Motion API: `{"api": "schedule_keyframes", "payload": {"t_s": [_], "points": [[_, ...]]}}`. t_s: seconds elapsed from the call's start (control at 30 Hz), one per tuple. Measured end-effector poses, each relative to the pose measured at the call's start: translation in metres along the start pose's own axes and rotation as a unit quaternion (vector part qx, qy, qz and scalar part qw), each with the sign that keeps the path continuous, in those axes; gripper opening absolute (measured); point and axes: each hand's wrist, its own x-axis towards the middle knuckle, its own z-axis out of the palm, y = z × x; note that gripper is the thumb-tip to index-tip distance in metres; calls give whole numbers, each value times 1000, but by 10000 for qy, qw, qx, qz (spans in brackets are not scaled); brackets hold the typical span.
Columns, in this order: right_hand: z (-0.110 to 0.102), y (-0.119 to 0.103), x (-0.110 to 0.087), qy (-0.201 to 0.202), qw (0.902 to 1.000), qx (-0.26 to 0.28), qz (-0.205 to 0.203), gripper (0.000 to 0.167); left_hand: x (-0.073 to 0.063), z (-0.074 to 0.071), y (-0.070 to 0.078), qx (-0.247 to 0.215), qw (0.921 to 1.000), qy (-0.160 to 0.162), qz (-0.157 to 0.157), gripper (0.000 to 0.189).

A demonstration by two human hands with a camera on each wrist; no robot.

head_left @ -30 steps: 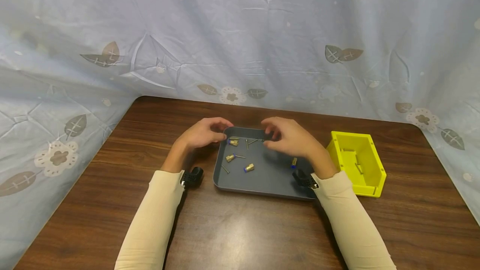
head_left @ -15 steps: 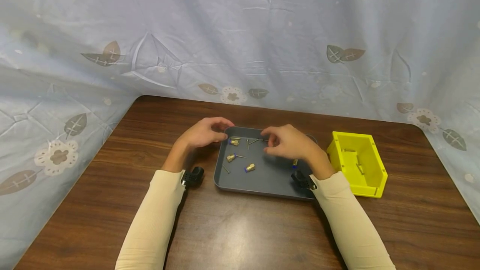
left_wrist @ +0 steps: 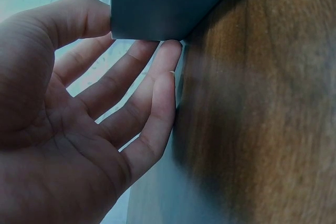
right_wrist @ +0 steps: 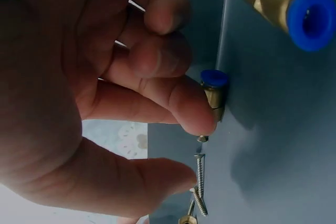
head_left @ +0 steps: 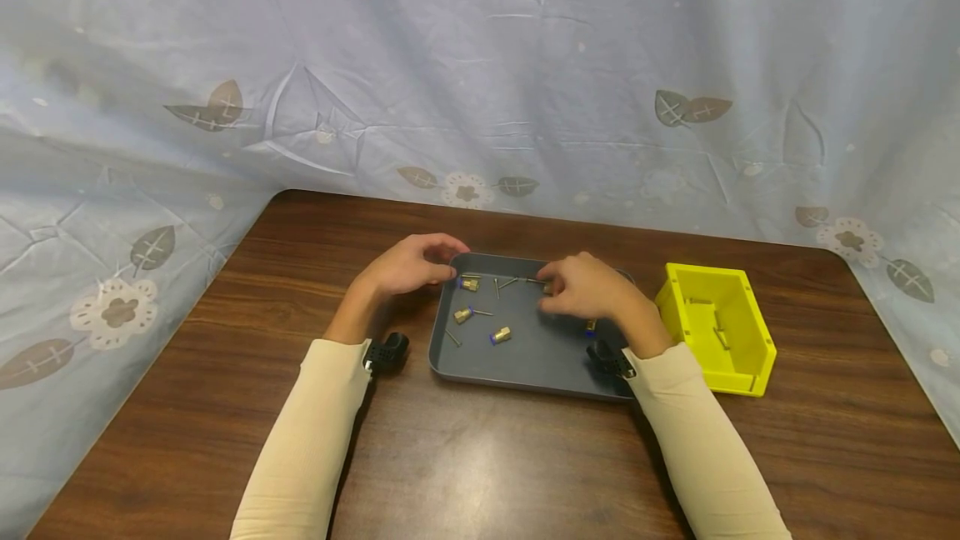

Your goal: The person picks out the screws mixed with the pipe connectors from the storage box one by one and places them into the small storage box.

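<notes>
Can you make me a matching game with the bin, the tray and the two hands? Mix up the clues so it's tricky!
Things:
1. bin
2. tray
3. left hand
4. right hand

Clues:
A. touching the tray's far left corner
B. dark gray, with brass fittings that have blue ends lying in it
C. reaching in over the tray's floor
D. yellow, with small metal pieces inside

Right pairs: 1-D, 2-B, 3-A, 4-C
</notes>
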Motion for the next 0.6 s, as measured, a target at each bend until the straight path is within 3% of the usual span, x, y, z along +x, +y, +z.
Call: {"api": "schedule_keyframes", "payload": {"t_s": [0.37, 0.6], "points": [[4, 4, 1, -47, 9999, 151, -18, 48, -1, 0, 1, -9, 10000, 1, -18, 41], [5, 1, 2, -9, 9999, 85, -73, 31, 0, 0, 0, 53, 10000, 15, -15, 41]]}}
